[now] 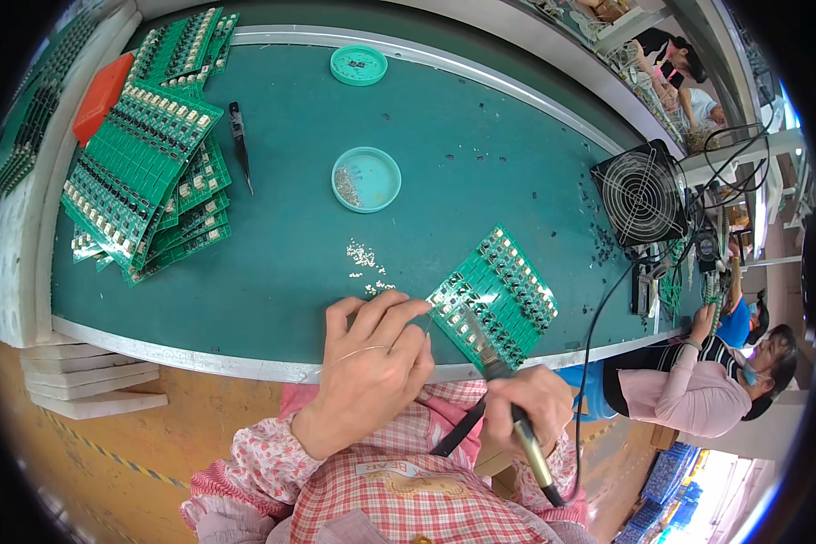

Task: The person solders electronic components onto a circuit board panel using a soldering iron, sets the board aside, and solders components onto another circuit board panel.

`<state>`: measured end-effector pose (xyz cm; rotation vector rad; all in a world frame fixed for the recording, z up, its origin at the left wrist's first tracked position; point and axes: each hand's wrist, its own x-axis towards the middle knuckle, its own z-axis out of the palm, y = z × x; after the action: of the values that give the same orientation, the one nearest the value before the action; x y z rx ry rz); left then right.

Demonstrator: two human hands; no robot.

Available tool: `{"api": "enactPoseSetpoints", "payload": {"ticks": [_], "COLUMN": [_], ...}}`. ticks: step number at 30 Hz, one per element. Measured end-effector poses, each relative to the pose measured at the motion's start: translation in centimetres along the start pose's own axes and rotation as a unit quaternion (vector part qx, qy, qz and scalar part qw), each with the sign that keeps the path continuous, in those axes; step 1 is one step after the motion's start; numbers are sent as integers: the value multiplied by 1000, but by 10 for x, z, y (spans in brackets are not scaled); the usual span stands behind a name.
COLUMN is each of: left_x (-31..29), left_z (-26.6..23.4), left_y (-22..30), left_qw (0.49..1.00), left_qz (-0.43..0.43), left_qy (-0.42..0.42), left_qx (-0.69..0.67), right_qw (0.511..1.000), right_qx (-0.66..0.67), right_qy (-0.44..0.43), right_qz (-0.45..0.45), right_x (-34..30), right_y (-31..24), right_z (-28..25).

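A green circuit board [508,313] with rows of white and black parts lies tilted near the table's front edge. My left hand [372,363] is bent at its left corner, fingertips on the board's edge; the thumb's grip is partly hidden. In my right hand [530,403] is a soldering iron [535,453] with a brass-coloured handle and black cord, its front end over the board's lower left rows. Small white parts [363,254] lie loose beyond my left hand. Farther back, a round green dish [392,181] holds more small parts.
Stacked circuit boards [136,172] fill the left side, beside a red bin [104,95] and black tweezers [239,145]. A second green dish [358,80] stands at the back. Right: a black fan [639,195], scattered black parts [601,245], the iron's cord [592,344] and a co-worker [689,381].
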<state>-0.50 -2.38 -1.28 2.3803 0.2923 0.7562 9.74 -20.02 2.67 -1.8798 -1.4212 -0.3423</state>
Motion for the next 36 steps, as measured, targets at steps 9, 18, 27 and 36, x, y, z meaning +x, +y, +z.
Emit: {"api": "enactPoseSetpoints", "payload": {"ticks": [9, 18, 27, 36], "left_x": [0, 0, 1, 3], "left_z": [3, 10, 13, 13], "left_y": [10, 19, 20, 21], "left_qw": [1000, 1000, 999, 999], "left_qz": [4, -6, -12, -12], "left_qy": [-10, -11, -18, -16], "left_qx": [1, 20, 41, 40], "right_qw": [979, 996, 992, 995], "right_qx": [-174, 44, 114, 76], "right_qy": [-48, 30, -27, -64], "right_qz": [95, 77, 35, 2], "right_x": [-14, -15, -3, 3], "right_y": [39, 14, 17, 21], "right_z": [2, -25, -15, -14]}}
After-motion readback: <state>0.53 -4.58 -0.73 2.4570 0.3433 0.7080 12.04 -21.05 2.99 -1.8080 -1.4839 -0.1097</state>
